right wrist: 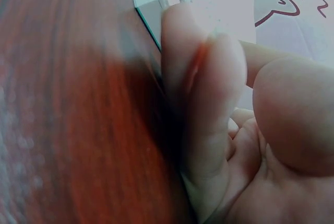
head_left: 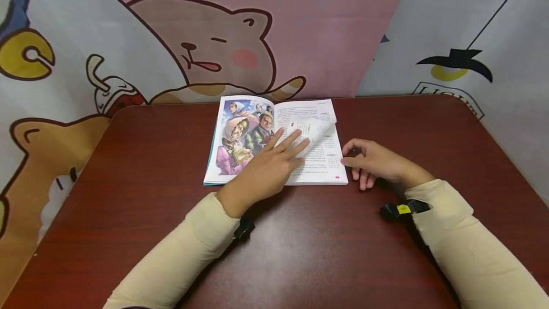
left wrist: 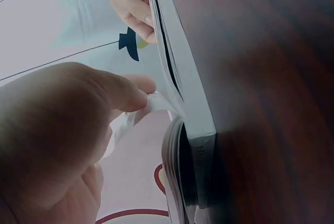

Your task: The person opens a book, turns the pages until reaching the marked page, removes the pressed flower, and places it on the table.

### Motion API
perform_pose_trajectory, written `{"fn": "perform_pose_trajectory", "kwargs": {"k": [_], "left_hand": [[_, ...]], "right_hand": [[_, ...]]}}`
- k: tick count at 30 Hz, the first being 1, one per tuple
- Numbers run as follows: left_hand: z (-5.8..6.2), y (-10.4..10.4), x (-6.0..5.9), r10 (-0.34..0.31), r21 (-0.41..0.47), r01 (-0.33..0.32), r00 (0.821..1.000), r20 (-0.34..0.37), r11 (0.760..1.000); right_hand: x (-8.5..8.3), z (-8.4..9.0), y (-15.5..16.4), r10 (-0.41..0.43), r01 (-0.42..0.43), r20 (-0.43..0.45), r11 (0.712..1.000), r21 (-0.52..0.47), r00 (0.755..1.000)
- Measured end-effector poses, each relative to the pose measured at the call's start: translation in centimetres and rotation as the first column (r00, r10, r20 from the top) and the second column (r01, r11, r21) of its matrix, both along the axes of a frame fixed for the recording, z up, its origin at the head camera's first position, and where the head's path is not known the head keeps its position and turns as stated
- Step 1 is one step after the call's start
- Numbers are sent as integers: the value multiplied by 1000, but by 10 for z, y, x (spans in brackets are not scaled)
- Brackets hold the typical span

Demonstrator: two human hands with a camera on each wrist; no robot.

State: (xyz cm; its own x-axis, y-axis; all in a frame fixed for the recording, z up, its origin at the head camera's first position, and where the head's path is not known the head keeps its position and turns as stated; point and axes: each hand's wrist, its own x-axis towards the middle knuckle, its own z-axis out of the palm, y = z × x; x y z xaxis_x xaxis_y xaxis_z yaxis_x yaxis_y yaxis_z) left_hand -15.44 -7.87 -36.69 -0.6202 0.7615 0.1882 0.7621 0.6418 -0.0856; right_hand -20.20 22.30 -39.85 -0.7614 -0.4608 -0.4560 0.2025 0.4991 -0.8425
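Observation:
An open book point(head_left: 317, 166) lies on the table, a colour illustration of several figures on its left page and printed text on its right. One thin leaf point(head_left: 321, 130) is lifted and curls over the right page. Across that leaf reaches my left hand point(head_left: 268, 168), fingers spread and fairly straight; in the left wrist view the thumb point(left wrist: 128, 96) meets the curved paper. My right hand point(head_left: 377, 161) rests by the book's right edge, thumb and index fingertip right at the page margin, other fingers loosely bent. The right wrist view shows its fingers point(right wrist: 214, 93) close over the wood.
The reddish-brown table point(head_left: 150, 156) extends around the book on all sides. Behind it hangs a cloth point(head_left: 334, 27) printed with cartoon animals. Black straps with small devices point(head_left: 396, 211) sit at both wrists, over cream sleeves point(head_left: 454, 223).

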Motion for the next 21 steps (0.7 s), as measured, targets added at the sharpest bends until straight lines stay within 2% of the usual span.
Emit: {"fn": "perform_pose_trajectory", "kwargs": {"k": [9, 21], "left_hand": [[-2, -1, -1, -5, 2, 5, 999, 34, 1000], [-5, -3, 1, 41, -20, -41, 999, 14, 999]], "right_hand": [[1, 1, -1, -1, 1, -1, 1000, -5, 1000], [3, 4, -2, 2, -2, -4, 1000, -3, 1000]]}}
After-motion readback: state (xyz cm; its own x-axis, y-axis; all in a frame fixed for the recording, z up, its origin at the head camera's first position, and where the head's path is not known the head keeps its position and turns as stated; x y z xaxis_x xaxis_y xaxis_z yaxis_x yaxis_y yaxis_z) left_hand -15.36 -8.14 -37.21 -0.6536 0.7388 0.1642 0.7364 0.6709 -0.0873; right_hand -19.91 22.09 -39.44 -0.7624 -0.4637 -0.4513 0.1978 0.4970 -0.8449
